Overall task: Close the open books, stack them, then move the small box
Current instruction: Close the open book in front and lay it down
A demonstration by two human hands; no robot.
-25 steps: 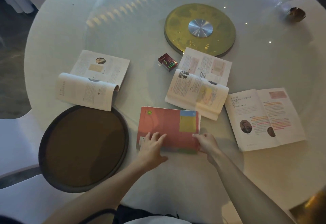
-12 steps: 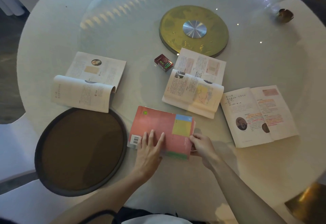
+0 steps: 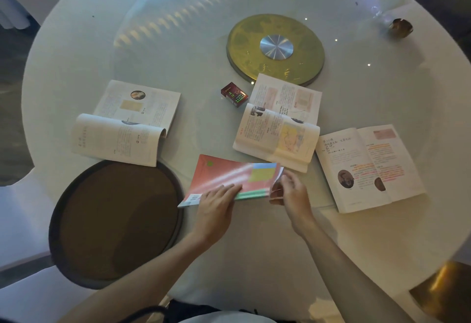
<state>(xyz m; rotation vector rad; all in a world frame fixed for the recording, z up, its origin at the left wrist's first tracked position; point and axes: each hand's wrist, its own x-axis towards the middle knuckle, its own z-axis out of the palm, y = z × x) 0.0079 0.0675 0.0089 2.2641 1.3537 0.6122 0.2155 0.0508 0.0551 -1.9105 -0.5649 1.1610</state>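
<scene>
A closed red book (image 3: pixel 229 173) lies at the table's near middle. My left hand (image 3: pixel 216 201) presses flat on its cover. At its right edge, my right hand (image 3: pixel 289 190) has its fingers around the page block and lifts that side a little. Three open books lie around: one on the left (image 3: pixel 127 121), one in the middle (image 3: pixel 280 124), one on the right (image 3: pixel 369 167). A small dark red box (image 3: pixel 234 94) sits between the left and middle open books, beyond the red book.
A round brown tray (image 3: pixel 114 220) sits at the near left, its rim touching the left open book. A gold turntable disc (image 3: pixel 275 49) is at the table's centre. A small glass and brown cup (image 3: pixel 400 27) stand at far right.
The red book has turned slightly and shifted right. My left hand slid along its cover, and my right hand now grips and raises its right edge.
</scene>
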